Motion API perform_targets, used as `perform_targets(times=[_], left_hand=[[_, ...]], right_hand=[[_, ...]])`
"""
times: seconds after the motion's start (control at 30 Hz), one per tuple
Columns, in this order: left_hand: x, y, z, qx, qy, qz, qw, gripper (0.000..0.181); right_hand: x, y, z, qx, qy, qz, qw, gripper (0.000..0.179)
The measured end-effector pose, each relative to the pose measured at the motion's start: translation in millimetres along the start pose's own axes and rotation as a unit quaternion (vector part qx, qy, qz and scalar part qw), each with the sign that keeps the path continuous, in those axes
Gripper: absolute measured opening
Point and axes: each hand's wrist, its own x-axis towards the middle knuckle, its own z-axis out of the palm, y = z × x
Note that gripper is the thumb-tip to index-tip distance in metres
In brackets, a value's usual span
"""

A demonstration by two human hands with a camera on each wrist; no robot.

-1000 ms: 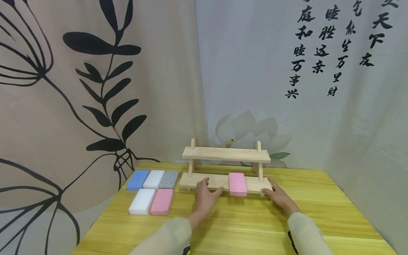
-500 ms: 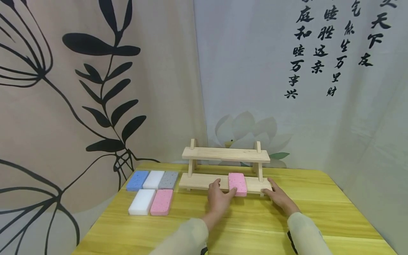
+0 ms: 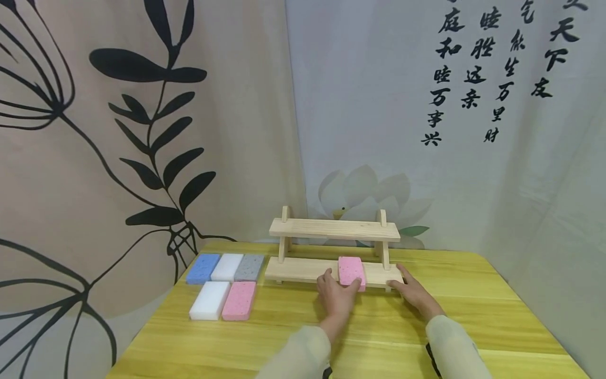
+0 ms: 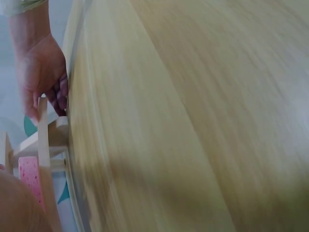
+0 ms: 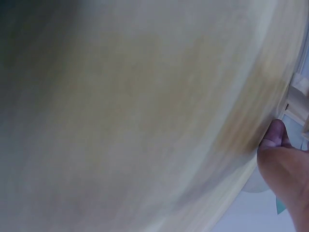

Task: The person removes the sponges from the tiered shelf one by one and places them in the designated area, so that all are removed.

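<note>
A pink sponge [image 3: 351, 271] lies on the lower board of a two-tier wooden shelf [image 3: 303, 268], its near end reaching past the front edge. My left hand [image 3: 337, 299] is at the front of this board, thumb touching the sponge's near end and fingers spread to its left over the wood. In the left wrist view the same sponge [image 4: 31, 178] shows beside part of my left hand [image 4: 19, 208]. My right hand [image 3: 416, 295] holds the board's right end with thumb in front. The right wrist view shows only part of my right hand [image 5: 285, 166].
Left of the shelf, several sponges lie flat in two rows: blue [image 3: 203, 268], white [image 3: 227, 267] and grey [image 3: 249, 267] behind, white [image 3: 210, 300] and pink [image 3: 239, 300] in front. The wooden table [image 3: 379, 337] meets a printed curtain [image 3: 246, 131] at the back.
My left hand has slid right along the front of the lower board, bringing its thumb to the pink sponge. The right hand, shelf and sponges stay in place.
</note>
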Motion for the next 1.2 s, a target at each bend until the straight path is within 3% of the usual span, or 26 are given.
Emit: perform_targets(times=[0.27,0.47,0.8,1.2], left_hand=[[-6.9,-2.9,18.3,0.032,0.03,-0.003,0.9991,0.088],[-10.3,-3.6,26.7,0.034,0.048,0.004,0.9983,0.088],[-10.6,-1.0,29.0,0.036,0.05,-0.001,0.9981,0.082],[-7.4,-1.5,28.8,0.037,0.048,-0.004,0.9982,0.074]], right_hand=[[4.9,7.2,-1.1,-0.006,0.0,0.002,1.0,0.098],[-4.9,-6.8,1.9,-0.028,0.001,0.015,0.9995,0.09],[-7.4,-14.4,3.7,-0.053,0.01,0.018,0.9984,0.086],[-6.4,-13.5,3.3,-0.03,0.005,0.021,0.9993,0.087]])
